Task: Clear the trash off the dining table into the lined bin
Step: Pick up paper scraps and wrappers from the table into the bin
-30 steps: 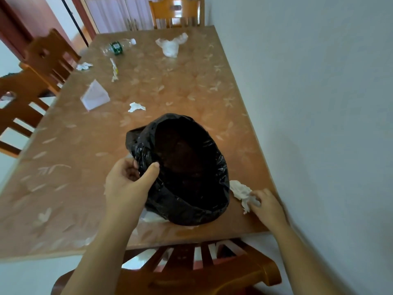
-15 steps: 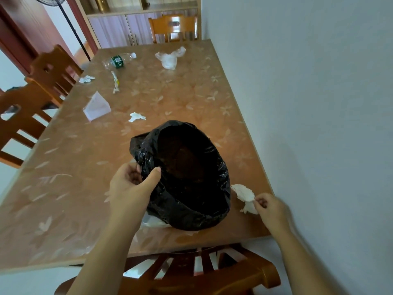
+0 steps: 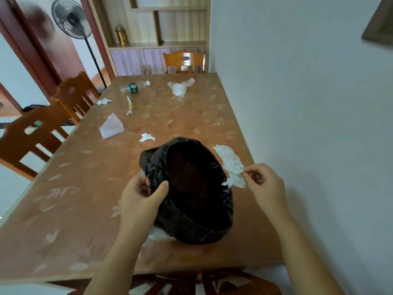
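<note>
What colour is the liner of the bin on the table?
Black and glossy: the liner shows best in the head view, the only one.

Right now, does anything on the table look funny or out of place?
Yes. The lined bin sits on the dining table itself, tilted, held by the left hand. A plastic bottle lies on its side at the far end, with crumpled tissues scattered about.
</note>
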